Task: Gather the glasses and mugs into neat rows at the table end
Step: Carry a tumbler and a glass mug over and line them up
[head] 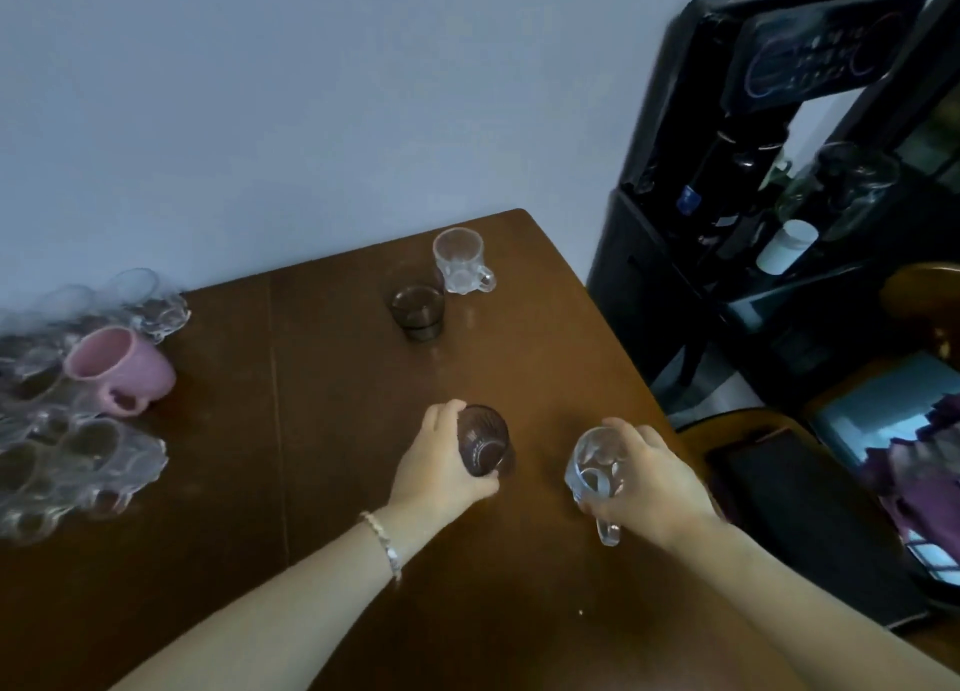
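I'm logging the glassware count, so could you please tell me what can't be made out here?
Head view only:
- Clear glasses at the left: motion blur and the frame edge prevent a count.
- Dark glass: the left hand covers its near side.
- Clear mug: the right hand covers one side.

We see a dark brown wooden table (pixel 322 430), plain and glossy, under a pale grey-blue wall (pixel 260 93). At the left edge we spot one pink mug (pixel 122 368) amid a blurred cluster of clear glasses (pixel 67 462). Up the middle, a smoky brown tumbler (pixel 418 311) beside a clear mug (pixel 461 262) with a moulded bumpy pattern. The left hand (pixel 436 462) shows a purple-tinted glass (pixel 483 449), the right hand (pixel 649 477) a clear mug with handle (pixel 595 469). A pale beaded bracelet (pixel 384 542) circles the left wrist. At right, a black cabinet (pixel 675 275).
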`<state>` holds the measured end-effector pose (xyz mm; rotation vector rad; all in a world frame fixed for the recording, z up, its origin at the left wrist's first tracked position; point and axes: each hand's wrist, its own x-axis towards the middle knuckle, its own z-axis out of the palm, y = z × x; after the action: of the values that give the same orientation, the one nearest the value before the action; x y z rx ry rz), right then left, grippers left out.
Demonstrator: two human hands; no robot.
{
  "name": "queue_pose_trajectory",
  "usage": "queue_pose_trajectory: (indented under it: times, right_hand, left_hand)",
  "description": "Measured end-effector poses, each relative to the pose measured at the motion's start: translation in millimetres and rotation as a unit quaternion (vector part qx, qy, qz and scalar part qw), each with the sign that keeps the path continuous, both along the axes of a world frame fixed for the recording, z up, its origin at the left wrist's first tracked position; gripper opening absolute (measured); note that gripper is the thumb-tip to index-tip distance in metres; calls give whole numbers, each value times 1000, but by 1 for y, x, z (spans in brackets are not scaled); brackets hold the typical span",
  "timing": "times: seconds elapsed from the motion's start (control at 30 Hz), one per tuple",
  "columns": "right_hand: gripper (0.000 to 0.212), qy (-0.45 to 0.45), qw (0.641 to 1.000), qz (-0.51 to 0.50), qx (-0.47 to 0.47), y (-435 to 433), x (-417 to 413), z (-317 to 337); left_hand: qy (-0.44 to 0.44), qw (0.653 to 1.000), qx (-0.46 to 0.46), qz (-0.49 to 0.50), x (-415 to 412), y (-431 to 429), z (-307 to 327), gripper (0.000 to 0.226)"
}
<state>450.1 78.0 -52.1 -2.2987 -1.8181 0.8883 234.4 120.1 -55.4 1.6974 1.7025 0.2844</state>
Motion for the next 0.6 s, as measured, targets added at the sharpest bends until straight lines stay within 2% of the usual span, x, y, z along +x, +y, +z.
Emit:
queue_pose_trajectory:
  times: [0.1,0.23,0.43,0.6]
  right_hand:
    - [93,5,998,61,-5,-4,-55,8]
    - [91,23,991,129,-10,-13,-148,17]
    - [92,45,980,192,-19,-42,-300,24]
    - [92,77,976,201,-28,-66,-411,24]
  left_hand:
    - [-36,996,-16,83,-76,-39,2,83]
    - [-24,986,-27,166,-190,-87,4,84]
    - [30,971,-20,238,-365,-153,11,93]
    - [54,959,-16,279,-489,-181,14,87]
